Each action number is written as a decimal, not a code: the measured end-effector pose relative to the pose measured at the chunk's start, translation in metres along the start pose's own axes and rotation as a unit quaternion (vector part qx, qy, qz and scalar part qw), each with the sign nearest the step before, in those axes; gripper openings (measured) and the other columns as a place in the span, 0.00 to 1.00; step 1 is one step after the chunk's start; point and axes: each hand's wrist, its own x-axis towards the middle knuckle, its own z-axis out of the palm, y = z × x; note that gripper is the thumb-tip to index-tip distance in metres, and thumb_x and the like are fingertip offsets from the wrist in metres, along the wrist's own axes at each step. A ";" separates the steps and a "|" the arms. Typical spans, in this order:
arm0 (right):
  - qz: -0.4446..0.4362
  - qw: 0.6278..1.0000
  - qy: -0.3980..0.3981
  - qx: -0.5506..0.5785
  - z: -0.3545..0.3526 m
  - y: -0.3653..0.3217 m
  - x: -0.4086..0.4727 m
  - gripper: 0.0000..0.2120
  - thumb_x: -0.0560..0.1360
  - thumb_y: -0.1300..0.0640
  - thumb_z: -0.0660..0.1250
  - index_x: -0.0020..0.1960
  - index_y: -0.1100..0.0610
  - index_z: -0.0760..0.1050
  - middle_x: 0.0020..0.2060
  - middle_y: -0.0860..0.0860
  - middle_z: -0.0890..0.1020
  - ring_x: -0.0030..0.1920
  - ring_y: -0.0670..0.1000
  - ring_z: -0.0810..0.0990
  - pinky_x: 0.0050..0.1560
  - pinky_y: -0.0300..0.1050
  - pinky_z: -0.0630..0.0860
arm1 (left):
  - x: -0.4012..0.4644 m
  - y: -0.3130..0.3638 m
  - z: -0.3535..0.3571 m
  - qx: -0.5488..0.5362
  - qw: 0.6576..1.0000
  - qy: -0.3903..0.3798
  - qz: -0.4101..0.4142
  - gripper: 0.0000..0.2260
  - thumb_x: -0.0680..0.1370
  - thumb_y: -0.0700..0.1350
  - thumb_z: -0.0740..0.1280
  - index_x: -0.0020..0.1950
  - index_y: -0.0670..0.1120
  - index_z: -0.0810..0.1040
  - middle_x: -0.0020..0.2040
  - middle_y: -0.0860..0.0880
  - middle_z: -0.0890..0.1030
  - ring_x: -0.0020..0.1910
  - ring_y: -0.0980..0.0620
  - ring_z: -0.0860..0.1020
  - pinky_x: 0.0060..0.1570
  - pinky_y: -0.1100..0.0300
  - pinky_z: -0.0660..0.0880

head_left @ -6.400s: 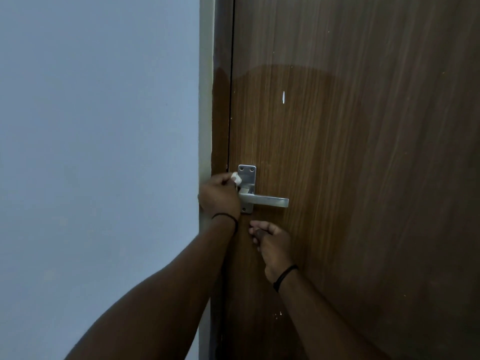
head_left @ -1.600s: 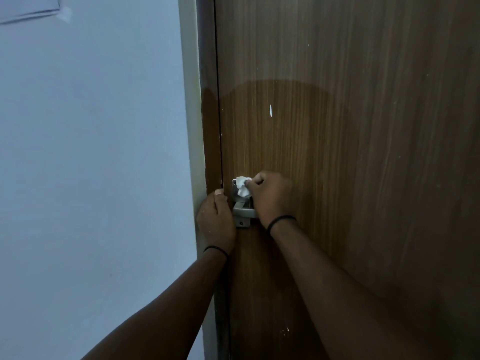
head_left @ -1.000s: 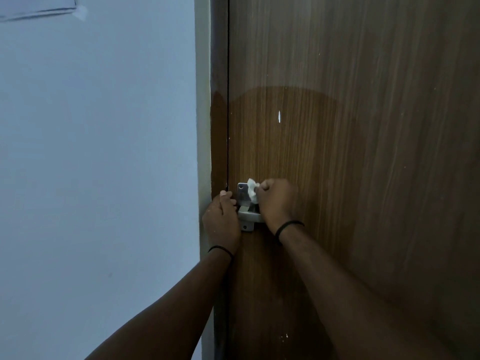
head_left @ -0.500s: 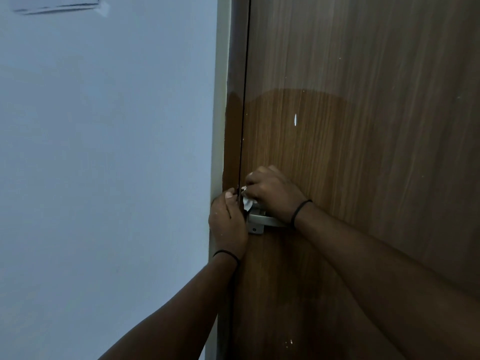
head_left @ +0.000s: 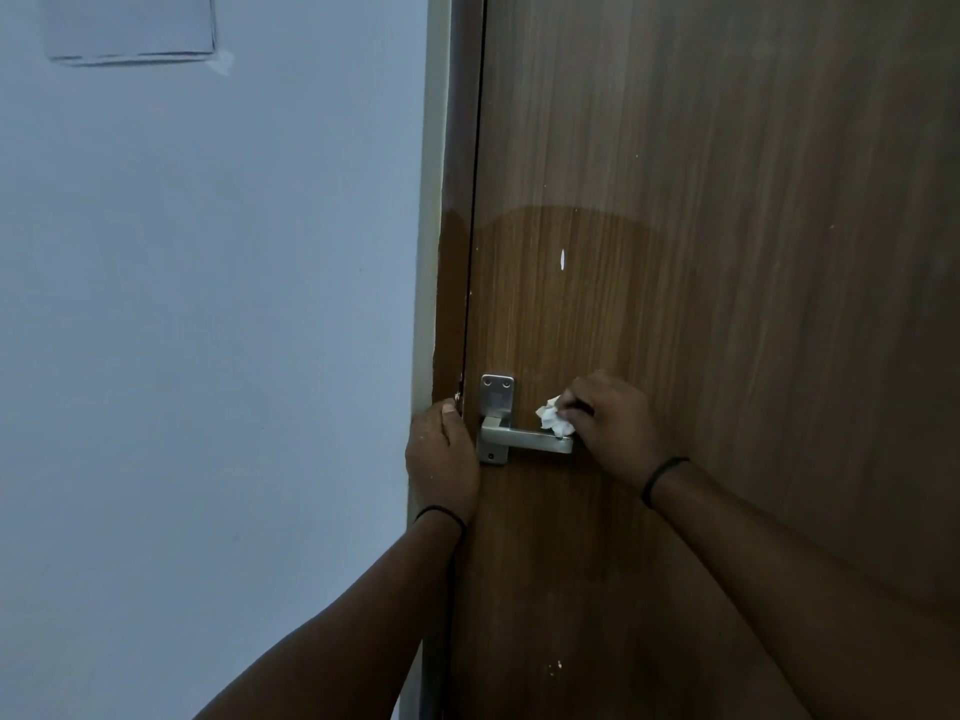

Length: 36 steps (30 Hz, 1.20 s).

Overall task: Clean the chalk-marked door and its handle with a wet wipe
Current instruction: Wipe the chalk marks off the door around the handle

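Wet wipe [head_left: 551, 419], soft and crumpled, sits pinched in our right hand [head_left: 610, 428] fingers at the stiff metal handle's [head_left: 524, 440] right end; our left hand [head_left: 441, 459] rests flat on the door [head_left: 727, 304] edge.

Wall [head_left: 208, 356]: left of the door frame [head_left: 428, 252]; a rectangular panel [head_left: 132, 26] at its top edge.
Door [head_left: 727, 252]: right of the frame, its left edge against it.
Handle plate [head_left: 497, 402]: on the door near its left edge.
Lever [head_left: 524, 439]: runs from the plate's lower part toward the right.
Left hand [head_left: 441, 459]: on the door's left edge and the frame, just left of the plate.
Right hand [head_left: 608, 428]: at the lever's right end.
Wet wipe [head_left: 553, 418]: in the right hand, on top of the lever's right end.
Chalk marks: one [head_left: 562, 258] above the handle, specks [head_left: 555, 666] near the door's bottom edge.
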 end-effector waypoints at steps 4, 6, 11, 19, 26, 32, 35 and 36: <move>0.069 0.996 0.015 0.049 -0.004 -0.028 -0.020 0.10 0.77 0.63 0.68 0.57 0.55 0.78 0.49 0.47 0.77 0.49 0.44 0.74 0.47 0.32 0.68 | -0.015 0.007 -0.017 0.028 1.000 0.011 0.010 0.13 0.83 0.46 0.56 0.55 0.44 0.80 0.47 0.53 0.79 0.47 0.56 0.75 0.48 0.68 0.69; 0.102 0.993 0.018 0.056 -0.005 -0.039 -0.029 0.12 0.78 0.62 0.66 0.61 0.56 0.78 0.52 0.49 0.76 0.51 0.44 0.74 0.48 0.29 0.66 | -0.023 0.008 -0.028 0.033 0.999 0.014 0.008 0.13 0.83 0.46 0.57 0.54 0.44 0.81 0.47 0.51 0.80 0.46 0.56 0.76 0.46 0.69 0.69; 0.151 0.977 0.079 0.126 -0.009 -0.070 -0.057 0.06 0.76 0.66 0.68 0.49 0.59 0.82 0.49 0.51 0.78 0.48 0.46 0.76 0.46 0.28 0.68 | -0.048 0.018 -0.056 -0.032 0.994 -0.099 -0.043 0.10 0.82 0.47 0.61 0.50 0.45 0.81 0.40 0.48 0.83 0.40 0.49 0.82 0.44 0.54 0.81; 0.241 0.923 0.132 0.269 -0.005 -0.116 -0.105 0.14 0.76 0.71 0.61 0.51 0.59 0.83 0.50 0.52 0.84 0.50 0.45 0.82 0.45 0.30 0.76 | -0.104 0.066 -0.071 -0.228 0.911 -0.283 -0.196 0.09 0.80 0.40 0.64 0.56 0.39 0.82 0.50 0.41 0.85 0.47 0.45 0.84 0.47 0.52 0.82; 0.197 0.928 0.111 0.296 -0.021 -0.115 -0.125 0.07 0.77 0.63 0.69 0.52 0.58 0.83 0.47 0.49 0.85 0.50 0.42 0.82 0.51 0.35 0.77 | -0.109 0.074 -0.071 -0.248 0.914 -0.270 -0.175 0.05 0.75 0.37 0.70 0.49 0.42 0.84 0.45 0.46 0.85 0.45 0.49 0.84 0.46 0.54 0.82; 0.267 0.895 0.142 0.326 -0.014 -0.078 -0.116 0.09 0.75 0.70 0.67 0.52 0.61 0.80 0.44 0.53 0.84 0.41 0.38 0.81 0.42 0.33 0.78 | -0.100 0.060 -0.039 -0.241 0.906 -0.312 -0.151 0.06 0.77 0.36 0.68 0.51 0.42 0.83 0.48 0.45 0.85 0.46 0.50 0.84 0.42 0.60 0.80; 0.313 0.846 0.161 0.402 -0.007 -0.055 -0.107 0.08 0.78 0.68 0.64 0.54 0.61 0.78 0.46 0.58 0.85 0.39 0.45 0.84 0.39 0.36 0.80 | -0.094 0.052 -0.016 -0.243 0.905 -0.326 -0.124 0.07 0.77 0.36 0.68 0.51 0.44 0.83 0.45 0.48 0.85 0.43 0.53 0.83 0.43 0.60 0.80; 0.319 0.829 0.167 0.427 -0.006 -0.046 -0.102 0.07 0.79 0.67 0.64 0.55 0.62 0.78 0.45 0.58 0.84 0.36 0.46 0.83 0.35 0.36 0.79 | -0.092 0.051 -0.007 -0.248 0.903 -0.329 -0.121 0.07 0.77 0.36 0.68 0.51 0.45 0.82 0.44 0.49 0.86 0.41 0.54 0.83 0.42 0.61 0.80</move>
